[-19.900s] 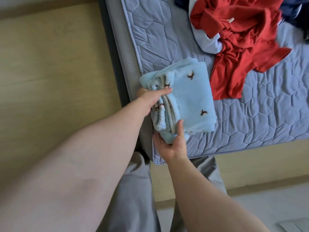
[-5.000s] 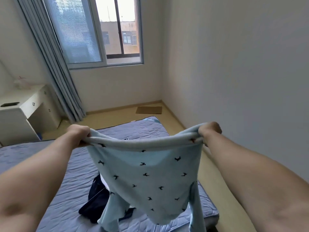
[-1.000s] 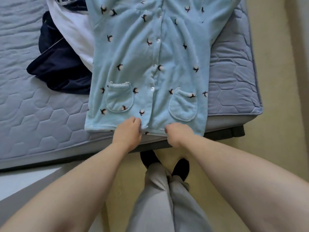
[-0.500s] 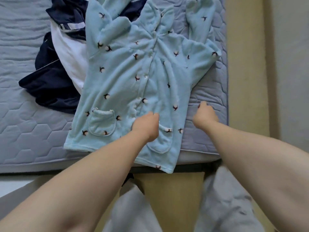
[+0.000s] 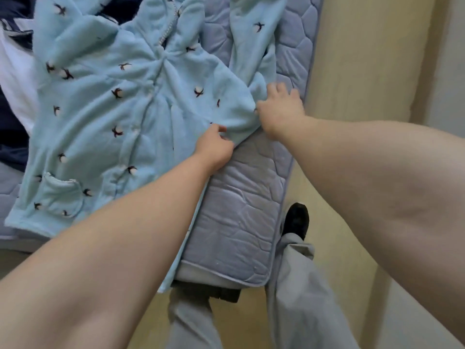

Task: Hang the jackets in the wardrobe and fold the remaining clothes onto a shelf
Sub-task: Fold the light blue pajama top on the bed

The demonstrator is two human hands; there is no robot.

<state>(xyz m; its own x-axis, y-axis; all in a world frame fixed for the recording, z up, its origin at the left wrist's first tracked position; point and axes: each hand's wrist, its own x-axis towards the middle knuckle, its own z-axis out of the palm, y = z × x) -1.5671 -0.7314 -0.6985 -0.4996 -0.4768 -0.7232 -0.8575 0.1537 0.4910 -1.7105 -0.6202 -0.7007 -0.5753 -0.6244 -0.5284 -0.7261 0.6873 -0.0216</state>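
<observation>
A quilted blue-grey mattress (image 5: 241,210) stitched in hexagons fills the left and middle of the view, its rounded corner pointing toward the bottom. Just under that corner a dark bed base (image 5: 226,294) shows. To the right of the mattress lies a pale yellow wooden floor (image 5: 352,59), and farthest from the mattress, a pale wall (image 5: 455,71). Loose grey trousers (image 5: 297,285) stand at the mattress corner, with one black shoe (image 5: 297,219) just beside its right edge.

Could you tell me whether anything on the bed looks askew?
The pyjama top lies crooked on the mattress, puckered down its front, one sleeve bunched; the left hand and right hand grip its side.
</observation>
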